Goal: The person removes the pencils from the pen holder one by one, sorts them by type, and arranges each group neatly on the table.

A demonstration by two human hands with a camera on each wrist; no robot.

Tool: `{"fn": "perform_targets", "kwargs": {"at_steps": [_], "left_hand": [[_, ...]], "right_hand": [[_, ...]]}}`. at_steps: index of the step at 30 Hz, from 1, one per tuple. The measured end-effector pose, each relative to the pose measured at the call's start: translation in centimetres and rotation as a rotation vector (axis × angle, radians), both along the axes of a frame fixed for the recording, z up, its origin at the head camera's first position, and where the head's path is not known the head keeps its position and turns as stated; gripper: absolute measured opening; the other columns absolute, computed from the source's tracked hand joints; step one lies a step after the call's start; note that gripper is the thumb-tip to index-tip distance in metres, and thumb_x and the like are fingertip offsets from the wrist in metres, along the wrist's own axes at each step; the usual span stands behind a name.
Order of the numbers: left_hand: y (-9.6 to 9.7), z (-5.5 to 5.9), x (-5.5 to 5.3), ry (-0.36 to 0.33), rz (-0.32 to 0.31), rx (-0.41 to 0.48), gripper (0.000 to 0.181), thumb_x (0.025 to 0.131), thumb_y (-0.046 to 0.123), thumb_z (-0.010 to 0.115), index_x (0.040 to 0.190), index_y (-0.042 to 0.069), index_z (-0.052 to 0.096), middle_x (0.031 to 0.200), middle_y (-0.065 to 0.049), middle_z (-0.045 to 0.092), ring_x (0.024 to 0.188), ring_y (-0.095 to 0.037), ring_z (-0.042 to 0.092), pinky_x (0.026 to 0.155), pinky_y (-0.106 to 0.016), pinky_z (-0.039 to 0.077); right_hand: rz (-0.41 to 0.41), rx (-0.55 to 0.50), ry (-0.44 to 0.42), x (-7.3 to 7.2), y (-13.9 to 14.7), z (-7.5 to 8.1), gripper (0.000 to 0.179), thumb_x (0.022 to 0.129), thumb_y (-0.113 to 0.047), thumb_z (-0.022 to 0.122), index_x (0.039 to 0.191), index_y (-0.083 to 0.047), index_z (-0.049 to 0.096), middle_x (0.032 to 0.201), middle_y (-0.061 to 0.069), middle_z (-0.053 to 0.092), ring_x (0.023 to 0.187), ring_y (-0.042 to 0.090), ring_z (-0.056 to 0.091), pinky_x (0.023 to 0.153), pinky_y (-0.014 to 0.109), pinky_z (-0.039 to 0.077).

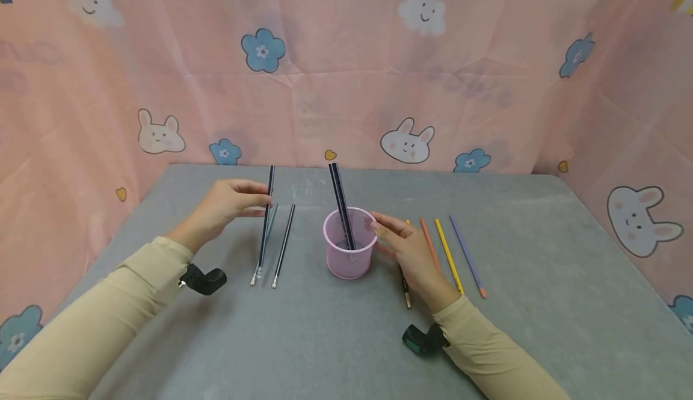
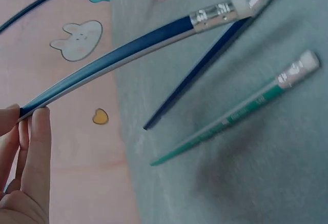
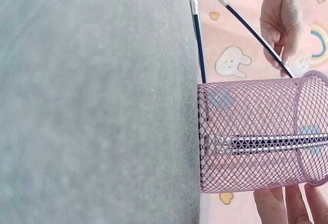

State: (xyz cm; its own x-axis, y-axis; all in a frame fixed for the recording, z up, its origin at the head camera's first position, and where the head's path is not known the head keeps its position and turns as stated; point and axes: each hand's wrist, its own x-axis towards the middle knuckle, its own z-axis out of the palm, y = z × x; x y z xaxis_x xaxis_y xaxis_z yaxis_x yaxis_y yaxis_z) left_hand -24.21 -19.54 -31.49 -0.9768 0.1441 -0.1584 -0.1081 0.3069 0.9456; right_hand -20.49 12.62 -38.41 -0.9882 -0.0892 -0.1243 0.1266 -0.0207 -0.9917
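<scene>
My left hand [image 1: 224,207] pinches a dark blue striped pencil [image 2: 118,57] near its upper end, with the white eraser end pointing down. Below it on the table lie a teal pencil [image 2: 225,124] and another dark blue pencil [image 1: 284,246]. To the right stands a pink mesh pen cup [image 1: 349,264], upright. Two dark striped pencils [image 1: 341,204] lean inside it, eraser ends down. My right hand [image 1: 414,255] holds the cup at its right side, thumb by the rim; the other fingers are partly hidden behind it in the head view.
Beside the right hand lie a black pencil [image 1: 406,292], partly covered by it, an orange pencil [image 1: 429,240], a yellow pencil [image 1: 448,255] and a purple pencil [image 1: 468,255]. The grey table [image 1: 325,340] ends at a pink patterned cloth [image 1: 325,105] behind.
</scene>
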Motion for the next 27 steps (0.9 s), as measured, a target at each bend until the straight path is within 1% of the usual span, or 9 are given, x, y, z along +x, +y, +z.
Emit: {"fn": "perform_targets", "kwargs": {"at_steps": [6,11,15,22,25,27], "left_hand": [[-0.8,-0.4,-0.8,-0.025,-0.016,-0.033,0.039,0.094,0.010,0.067,0.124,-0.012,0.056,0.093,0.007,0.069,0.086,-0.002,0.068,0.088,-0.030,0.061],[-1.7,-0.6,-1.5,-0.028,-0.026,-0.095,0.036,0.095,0.010,0.066,0.122,-0.012,0.057,0.094,0.006,0.068,0.085,-0.001,0.067,0.086,-0.028,0.062],[-2.2,-0.8,-1.9,-0.039,-0.036,-0.151,0.037,0.095,0.011,0.065,0.125,-0.011,0.057,0.104,-0.002,0.069,0.087,-0.003,0.067,0.087,-0.028,0.062],[-2.9,-1.6,-2.3,-0.061,-0.050,-0.227,0.038,0.097,0.016,0.063,0.127,-0.008,0.058,0.125,-0.019,0.066,0.095,-0.007,0.067,0.091,-0.031,0.061],[-3.1,-2.0,-2.5,-0.069,-0.055,-0.257,0.038,0.098,0.017,0.062,0.126,-0.008,0.059,0.129,-0.022,0.064,0.094,-0.007,0.067,0.092,-0.033,0.060],[-3.3,-2.2,-2.6,-0.087,-0.051,-0.270,0.038,0.097,0.017,0.063,0.125,-0.008,0.060,0.127,-0.021,0.065,0.092,-0.007,0.067,0.093,-0.033,0.060]], "right_hand": [[0.000,-0.007,-0.003,0.0,0.0,0.0,0.041,0.100,-0.019,0.060,0.137,-0.003,0.058,0.138,0.011,0.062,0.117,0.010,0.063,0.103,0.038,0.054],[0.001,-0.003,0.002,0.0,0.2,0.0,0.041,0.100,-0.021,0.061,0.137,-0.003,0.058,0.137,0.008,0.063,0.118,0.011,0.061,0.104,0.038,0.054],[0.006,0.001,0.004,-0.1,0.2,0.0,0.042,0.100,-0.021,0.060,0.138,-0.003,0.057,0.136,0.007,0.063,0.119,0.011,0.061,0.105,0.040,0.053],[0.005,-0.003,-0.007,-0.1,0.1,0.0,0.042,0.100,-0.021,0.060,0.138,-0.003,0.057,0.135,0.006,0.064,0.118,0.010,0.062,0.104,0.039,0.053],[0.005,-0.006,-0.007,0.0,0.1,0.0,0.041,0.100,-0.020,0.060,0.138,-0.002,0.057,0.135,0.006,0.064,0.118,0.010,0.062,0.105,0.040,0.053],[0.010,-0.008,-0.007,0.0,0.0,0.0,0.041,0.100,-0.020,0.060,0.138,-0.002,0.057,0.137,0.008,0.063,0.120,0.011,0.062,0.105,0.040,0.052]]}}
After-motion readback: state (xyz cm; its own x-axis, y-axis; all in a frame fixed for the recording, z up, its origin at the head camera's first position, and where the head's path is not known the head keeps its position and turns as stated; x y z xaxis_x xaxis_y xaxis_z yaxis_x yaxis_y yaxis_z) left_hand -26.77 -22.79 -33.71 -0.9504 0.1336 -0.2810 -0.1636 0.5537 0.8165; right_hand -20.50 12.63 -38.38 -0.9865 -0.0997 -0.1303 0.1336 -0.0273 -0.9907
